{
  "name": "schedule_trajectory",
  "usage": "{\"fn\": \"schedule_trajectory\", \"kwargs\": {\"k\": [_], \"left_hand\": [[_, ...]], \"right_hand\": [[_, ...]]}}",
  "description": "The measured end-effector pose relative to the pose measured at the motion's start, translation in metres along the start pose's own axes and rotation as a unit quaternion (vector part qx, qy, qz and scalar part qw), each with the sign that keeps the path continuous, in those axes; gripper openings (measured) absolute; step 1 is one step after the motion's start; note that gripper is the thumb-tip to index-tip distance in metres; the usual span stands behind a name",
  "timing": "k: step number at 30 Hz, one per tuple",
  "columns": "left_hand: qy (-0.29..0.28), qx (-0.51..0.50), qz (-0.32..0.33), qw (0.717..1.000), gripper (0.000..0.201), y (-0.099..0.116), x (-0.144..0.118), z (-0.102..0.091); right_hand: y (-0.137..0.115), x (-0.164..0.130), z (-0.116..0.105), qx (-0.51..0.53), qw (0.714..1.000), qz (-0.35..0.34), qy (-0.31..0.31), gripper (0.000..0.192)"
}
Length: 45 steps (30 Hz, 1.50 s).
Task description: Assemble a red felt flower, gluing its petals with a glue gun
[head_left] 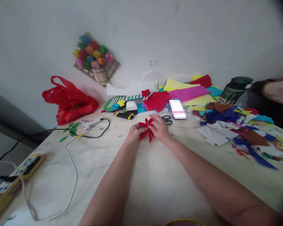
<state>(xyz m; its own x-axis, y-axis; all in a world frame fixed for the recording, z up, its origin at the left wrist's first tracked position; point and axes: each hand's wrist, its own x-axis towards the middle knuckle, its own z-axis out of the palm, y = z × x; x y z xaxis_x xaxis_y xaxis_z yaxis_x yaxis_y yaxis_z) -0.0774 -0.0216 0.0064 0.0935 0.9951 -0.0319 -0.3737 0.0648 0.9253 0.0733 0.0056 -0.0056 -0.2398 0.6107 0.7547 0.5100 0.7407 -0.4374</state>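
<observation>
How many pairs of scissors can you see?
1: the dark, loop-handled scissors on the table, close beside the right grip, which holds a shiny red petalled flower. Others could be hidden under the multicoloured heap of scraps.

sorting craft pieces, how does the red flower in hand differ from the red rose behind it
The red flower is in the left hand and right hand; the red rose in neither. The flower's petals spread apart; the rose's bunch together. Both are red.
</observation>
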Motion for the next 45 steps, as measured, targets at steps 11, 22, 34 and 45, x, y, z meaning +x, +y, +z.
{"fn": "schedule_trajectory", "kwargs": {"k": [11,22,34,45], "left_hand": [[-0.015,-0.03,-0.022,0.999,0.03,0.006,-0.004,0.003],[-0.006,0.017,0.004,1.0,0.041,0.001,-0.001,-0.001],[-0.034,0.027,-0.05,0.998,0.032,0.0,-0.003,0.004],[-0.02,0.008,-0.052,0.998,0.029,0.002,-0.005,0.004]], "right_hand": [[-0.026,0.005,-0.017,-0.125,0.985,-0.109,-0.051,0.022],[-0.008,-0.002,-0.002,-0.107,0.994,-0.035,0.003,0.016],[-0.011,-0.002,-0.004,-0.104,0.994,-0.021,0.028,0.018],[-0.011,-0.001,-0.003,-0.059,0.998,-0.015,0.022,0.021]]}}
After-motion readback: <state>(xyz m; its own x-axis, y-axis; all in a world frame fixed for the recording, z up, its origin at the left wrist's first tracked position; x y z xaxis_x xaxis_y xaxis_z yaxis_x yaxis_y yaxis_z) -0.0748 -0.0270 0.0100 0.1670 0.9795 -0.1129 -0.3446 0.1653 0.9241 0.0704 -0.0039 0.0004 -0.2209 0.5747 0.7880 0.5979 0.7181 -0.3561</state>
